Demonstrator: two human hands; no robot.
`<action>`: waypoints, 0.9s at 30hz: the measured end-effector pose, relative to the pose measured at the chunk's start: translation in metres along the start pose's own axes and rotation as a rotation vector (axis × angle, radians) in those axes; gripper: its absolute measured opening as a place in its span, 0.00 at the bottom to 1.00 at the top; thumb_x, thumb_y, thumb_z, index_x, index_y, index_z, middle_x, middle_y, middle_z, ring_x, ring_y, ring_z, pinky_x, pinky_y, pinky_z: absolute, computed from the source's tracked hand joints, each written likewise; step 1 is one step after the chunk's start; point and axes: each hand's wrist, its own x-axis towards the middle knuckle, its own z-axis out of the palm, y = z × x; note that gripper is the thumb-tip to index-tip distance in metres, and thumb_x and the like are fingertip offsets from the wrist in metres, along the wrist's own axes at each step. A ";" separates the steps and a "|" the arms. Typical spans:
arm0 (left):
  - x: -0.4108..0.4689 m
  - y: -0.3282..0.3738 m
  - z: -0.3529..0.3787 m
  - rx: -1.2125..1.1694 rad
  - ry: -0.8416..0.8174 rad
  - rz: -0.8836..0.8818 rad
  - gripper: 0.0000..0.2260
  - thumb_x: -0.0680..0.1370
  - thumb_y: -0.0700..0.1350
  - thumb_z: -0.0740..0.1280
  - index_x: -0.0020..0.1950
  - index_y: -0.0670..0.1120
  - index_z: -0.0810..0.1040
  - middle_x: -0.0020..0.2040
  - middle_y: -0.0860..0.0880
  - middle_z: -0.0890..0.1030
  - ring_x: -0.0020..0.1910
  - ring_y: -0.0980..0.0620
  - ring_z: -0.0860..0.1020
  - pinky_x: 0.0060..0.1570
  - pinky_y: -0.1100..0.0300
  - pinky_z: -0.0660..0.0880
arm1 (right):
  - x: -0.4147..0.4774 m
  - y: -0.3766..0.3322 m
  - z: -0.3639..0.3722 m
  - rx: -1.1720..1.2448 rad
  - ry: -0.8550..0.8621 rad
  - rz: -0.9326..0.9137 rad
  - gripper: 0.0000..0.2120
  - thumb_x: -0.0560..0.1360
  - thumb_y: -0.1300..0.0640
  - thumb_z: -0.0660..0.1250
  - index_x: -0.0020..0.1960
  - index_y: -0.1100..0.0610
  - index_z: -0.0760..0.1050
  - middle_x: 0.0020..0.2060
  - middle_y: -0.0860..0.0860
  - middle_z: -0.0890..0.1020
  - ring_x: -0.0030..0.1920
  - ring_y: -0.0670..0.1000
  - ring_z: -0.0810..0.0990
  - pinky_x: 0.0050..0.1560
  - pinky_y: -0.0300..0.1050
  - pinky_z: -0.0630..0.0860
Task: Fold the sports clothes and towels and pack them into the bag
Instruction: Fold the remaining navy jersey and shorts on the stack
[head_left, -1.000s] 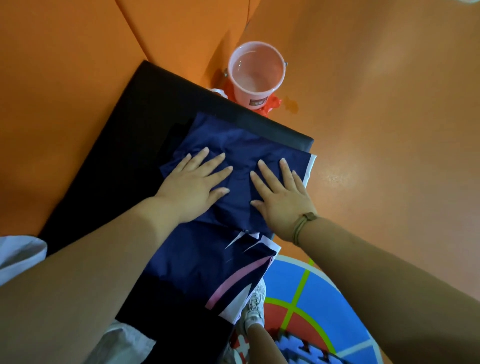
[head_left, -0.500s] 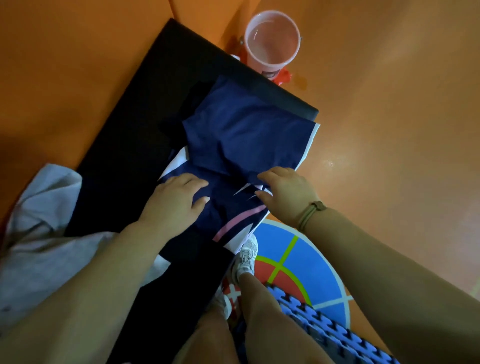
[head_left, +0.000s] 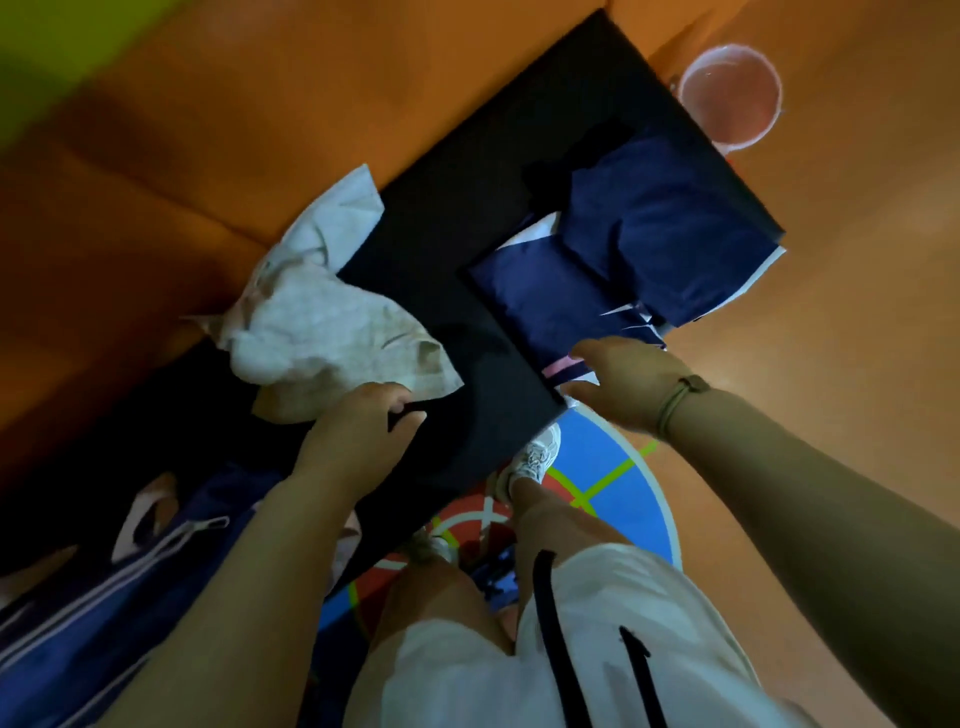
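Left grip (head_left: 363, 431) clutches white towel (head_left: 322, 322); right grip (head_left: 618, 384) pinches folded navy garment (head_left: 649, 244), arm outstretched.

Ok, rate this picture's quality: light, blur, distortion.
Head view: dim, black mat loses detail; motion blur softens pink bucket and white towel at the left hand; navy garment at the right hand sharper; wide-angle stretch swells both forearms.

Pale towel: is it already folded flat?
No, the pale towel lies crumpled in a heap on the black mat, with the left hand at its near edge.
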 end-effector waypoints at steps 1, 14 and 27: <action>-0.013 -0.012 -0.006 0.003 0.017 -0.004 0.15 0.78 0.52 0.64 0.62 0.47 0.76 0.56 0.50 0.78 0.55 0.51 0.75 0.54 0.56 0.73 | -0.004 -0.015 -0.002 -0.024 0.006 -0.027 0.21 0.76 0.44 0.62 0.64 0.54 0.70 0.60 0.54 0.76 0.60 0.57 0.74 0.57 0.48 0.72; -0.190 -0.210 -0.060 0.001 0.221 -0.015 0.16 0.79 0.51 0.64 0.65 0.48 0.74 0.60 0.47 0.77 0.56 0.46 0.76 0.53 0.52 0.74 | -0.070 -0.269 0.053 -0.357 0.029 -0.238 0.25 0.76 0.42 0.61 0.68 0.52 0.66 0.61 0.53 0.74 0.59 0.57 0.75 0.56 0.51 0.74; -0.333 -0.371 -0.056 -0.280 0.350 -0.401 0.16 0.79 0.54 0.62 0.65 0.49 0.73 0.59 0.50 0.77 0.54 0.50 0.76 0.48 0.57 0.71 | -0.096 -0.488 0.110 -0.682 -0.124 -0.651 0.25 0.78 0.44 0.60 0.70 0.56 0.63 0.62 0.55 0.72 0.58 0.58 0.74 0.50 0.49 0.72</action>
